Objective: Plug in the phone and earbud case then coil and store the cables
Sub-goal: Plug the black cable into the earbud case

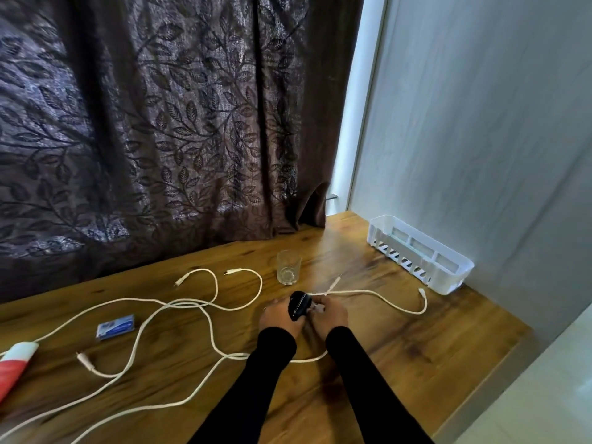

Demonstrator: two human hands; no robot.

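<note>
Centrally: left hand [278,317] grips black case [298,305]; right hand [330,314] pinches plug of white cable [378,295]; basket [419,253] on surface [416,347].

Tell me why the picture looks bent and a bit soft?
Head view: the wide lens bows the pale wall edge and wooden table; the red-and-white tube at the left edge smears; daylight from the right glares on the wood beside the clear glass.

Counter [400,357]: wooden, brown grain.
Cables [209,318]: white, loose, tangled across the middle and left.
Glass [288,267]: clear, upright, near the back.
Basket [419,253]: white plastic, far right, beside the wall.
Small box [115,326]: blue, left.
Tube [14,366]: red and white, left edge.
</note>
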